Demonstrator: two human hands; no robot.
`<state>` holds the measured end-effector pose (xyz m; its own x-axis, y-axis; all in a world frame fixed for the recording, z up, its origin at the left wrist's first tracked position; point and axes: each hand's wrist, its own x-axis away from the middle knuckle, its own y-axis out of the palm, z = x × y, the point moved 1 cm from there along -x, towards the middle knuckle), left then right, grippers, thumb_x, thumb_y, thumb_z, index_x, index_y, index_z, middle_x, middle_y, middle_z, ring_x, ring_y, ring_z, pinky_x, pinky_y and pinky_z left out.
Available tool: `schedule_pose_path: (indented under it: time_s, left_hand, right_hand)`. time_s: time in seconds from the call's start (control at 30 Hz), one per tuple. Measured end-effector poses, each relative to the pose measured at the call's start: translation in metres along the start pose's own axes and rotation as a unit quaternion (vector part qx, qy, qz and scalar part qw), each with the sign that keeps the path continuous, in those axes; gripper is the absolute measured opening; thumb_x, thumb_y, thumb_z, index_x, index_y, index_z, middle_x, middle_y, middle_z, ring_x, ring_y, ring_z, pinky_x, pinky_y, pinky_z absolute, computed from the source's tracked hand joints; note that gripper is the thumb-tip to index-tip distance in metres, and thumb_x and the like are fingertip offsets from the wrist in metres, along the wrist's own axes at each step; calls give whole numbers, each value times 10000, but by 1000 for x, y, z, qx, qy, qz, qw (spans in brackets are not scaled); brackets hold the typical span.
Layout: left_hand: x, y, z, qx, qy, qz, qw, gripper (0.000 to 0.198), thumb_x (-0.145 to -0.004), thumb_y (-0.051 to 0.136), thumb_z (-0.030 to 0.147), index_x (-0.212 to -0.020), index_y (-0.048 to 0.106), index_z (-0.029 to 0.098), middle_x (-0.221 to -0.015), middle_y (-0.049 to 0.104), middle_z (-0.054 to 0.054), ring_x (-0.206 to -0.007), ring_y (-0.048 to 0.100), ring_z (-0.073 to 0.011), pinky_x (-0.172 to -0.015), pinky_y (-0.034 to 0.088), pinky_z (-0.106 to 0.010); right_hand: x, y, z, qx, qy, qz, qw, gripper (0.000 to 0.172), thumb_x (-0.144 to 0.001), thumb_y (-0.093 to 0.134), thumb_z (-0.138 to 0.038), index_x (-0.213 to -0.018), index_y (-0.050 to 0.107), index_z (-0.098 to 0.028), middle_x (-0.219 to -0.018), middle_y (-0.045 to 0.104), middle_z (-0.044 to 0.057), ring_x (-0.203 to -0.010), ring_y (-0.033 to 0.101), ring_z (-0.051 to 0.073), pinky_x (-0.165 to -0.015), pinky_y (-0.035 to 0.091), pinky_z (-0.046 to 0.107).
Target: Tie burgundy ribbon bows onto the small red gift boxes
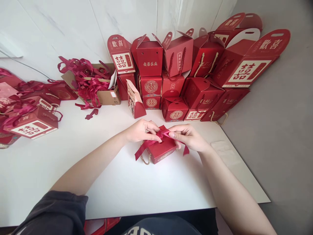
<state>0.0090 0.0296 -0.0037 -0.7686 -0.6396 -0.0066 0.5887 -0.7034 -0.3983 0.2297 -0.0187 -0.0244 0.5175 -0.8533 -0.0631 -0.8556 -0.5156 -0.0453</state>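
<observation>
A small red gift box (162, 151) with gold rope handles lies on the white table in front of me. Across its top runs a dark red satin ribbon (141, 149), knotted or looped near the middle, its two tails hanging to either side. My left hand (144, 131) pinches the ribbon left of the knot, thumb pressed near the box top. On the other side, my right hand (186, 136) grips the ribbon between thumb and forefinger, with other fingers against the box's right side. The exact shape of the knot is partly covered by my fingers.
Stacked red gift boxes (150, 60) line the wall at the back and right. A cardboard box (107, 96) overflows with ribbons (85, 76). Ribboned boxes (34, 120) crowd the far left. A small upright box (135, 101) stands just beyond my left hand.
</observation>
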Motion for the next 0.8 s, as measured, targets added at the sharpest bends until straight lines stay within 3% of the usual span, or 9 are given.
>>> schedule_pose_path:
  time_s: [0.17,0.53,0.67,0.8]
  left_hand:
    - [0,2,0,-3,-5,2,1000,301,-728,771,390,-938,776,174,-843,743,-77,-914,619,-194,-867,495,-327]
    - [2,1,3,-77,4,12,997,275,-736,752,442,-825,773,182,-838,720,-48,-880,603,-185,-994,421,-375]
    - [2,2,3,-67,4,12,998,254,-789,706,425,-815,773,181,-838,721,-59,-917,611,-190,-974,444,-356]
    - [2,3,4,-38,0,15,999,232,-789,716,372,-876,766,163,-869,713,-73,-915,626,-181,-876,503,-305]
  right_hand:
    - [-3,11,-6,115,-90,38,988,221,-906,611,-382,-989,759,-240,-799,571,28,-724,526,150,-653,422,291]
    - [-3,25,-7,339,-179,67,921,262,-963,504,-231,-1137,692,-289,-751,498,21,-762,505,187,-780,404,360]
    - [-1,23,-11,278,-163,49,945,209,-954,525,-268,-1070,699,-263,-829,538,39,-801,524,190,-780,430,355]
    - [-3,17,-13,164,-109,121,973,180,-949,538,-367,-908,632,-220,-869,591,34,-824,533,181,-778,419,328]
